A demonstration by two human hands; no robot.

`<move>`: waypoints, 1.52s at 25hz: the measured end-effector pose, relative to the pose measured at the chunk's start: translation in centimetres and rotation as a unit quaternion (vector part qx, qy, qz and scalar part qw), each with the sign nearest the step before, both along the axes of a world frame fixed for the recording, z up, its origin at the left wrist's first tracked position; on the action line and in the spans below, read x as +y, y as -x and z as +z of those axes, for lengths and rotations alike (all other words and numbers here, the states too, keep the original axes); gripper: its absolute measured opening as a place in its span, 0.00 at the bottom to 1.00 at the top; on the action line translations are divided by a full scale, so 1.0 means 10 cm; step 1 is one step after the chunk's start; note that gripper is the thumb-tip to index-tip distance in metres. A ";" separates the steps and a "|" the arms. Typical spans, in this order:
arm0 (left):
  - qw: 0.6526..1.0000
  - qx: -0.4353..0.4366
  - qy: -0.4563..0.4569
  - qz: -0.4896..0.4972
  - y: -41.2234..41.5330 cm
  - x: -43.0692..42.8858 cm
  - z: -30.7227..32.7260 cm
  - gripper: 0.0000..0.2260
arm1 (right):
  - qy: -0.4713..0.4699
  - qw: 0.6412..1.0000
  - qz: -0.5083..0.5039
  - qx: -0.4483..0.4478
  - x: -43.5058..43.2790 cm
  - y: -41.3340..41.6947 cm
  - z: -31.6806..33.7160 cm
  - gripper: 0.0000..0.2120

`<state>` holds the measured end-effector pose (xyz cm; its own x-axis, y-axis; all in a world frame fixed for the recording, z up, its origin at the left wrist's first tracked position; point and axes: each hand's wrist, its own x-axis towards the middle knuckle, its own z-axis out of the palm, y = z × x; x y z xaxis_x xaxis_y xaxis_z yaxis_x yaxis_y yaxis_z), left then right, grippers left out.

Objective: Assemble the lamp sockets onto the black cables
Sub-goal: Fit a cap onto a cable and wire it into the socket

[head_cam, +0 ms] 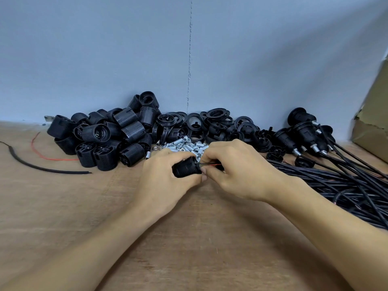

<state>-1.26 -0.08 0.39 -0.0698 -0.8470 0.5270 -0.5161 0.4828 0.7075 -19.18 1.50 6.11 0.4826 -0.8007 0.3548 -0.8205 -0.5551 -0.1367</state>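
the left hand (168, 181) grips a black socket (185, 170) over the wooden table (84, 206), just before the pile of metal tubes (186, 146). the right hand (235, 175) pinches the thin wires (210, 164) at its end. it seems best to hold the socket steady and feed both wires straight into their holes, without bending the bared tips.

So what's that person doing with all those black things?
A person is fitting lamp sockets onto cables. The left hand grips one black socket, and the right hand pinches thin red and black wires at its end. Behind lie loose sockets, rings and metal tubes; finished sockets sit right.
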 end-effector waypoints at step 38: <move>0.992 0.081 0.013 -0.099 -0.09 -0.01 -0.01 0.21 | -0.222 0.909 0.049 -0.349 -0.05 0.05 -0.18 0.09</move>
